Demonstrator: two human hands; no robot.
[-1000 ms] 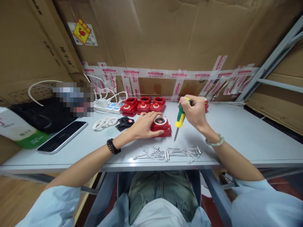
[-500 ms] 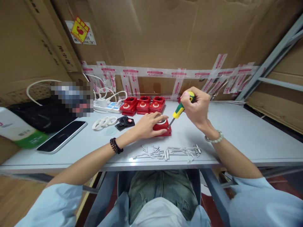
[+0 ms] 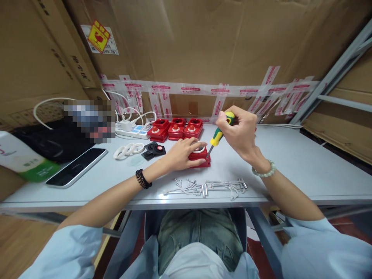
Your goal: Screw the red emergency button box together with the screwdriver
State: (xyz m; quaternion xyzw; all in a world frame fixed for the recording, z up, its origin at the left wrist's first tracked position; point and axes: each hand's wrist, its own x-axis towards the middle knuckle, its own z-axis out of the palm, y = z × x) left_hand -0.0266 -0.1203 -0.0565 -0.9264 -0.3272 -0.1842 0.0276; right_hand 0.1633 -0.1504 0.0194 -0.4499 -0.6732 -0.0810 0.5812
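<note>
My left hand (image 3: 183, 154) is closed around a red box-shaped housing (image 3: 200, 156) that carries a white ring, holding it down on the table. In my right hand (image 3: 240, 130) is a screwdriver (image 3: 217, 136) with a yellow and green handle. Its shaft slants down to the left, and the tip meets the housing's right corner, where a small screw seems to sit. The fingers of my right hand wrap round the handle's upper end. Part of the housing is hidden under my left hand.
Three similar red housings (image 3: 176, 129) stand behind. White rings (image 3: 128, 150) and black square parts (image 3: 153, 150) lie to the left. Several screws and metal rods (image 3: 209, 186) lie near the front edge. Further left are a phone (image 3: 76, 168) and a power strip (image 3: 132, 131).
The screwdriver handle has tilted slightly left and my right hand has turned with it. The tip stays at the housing's corner, and my left hand keeps its place.
</note>
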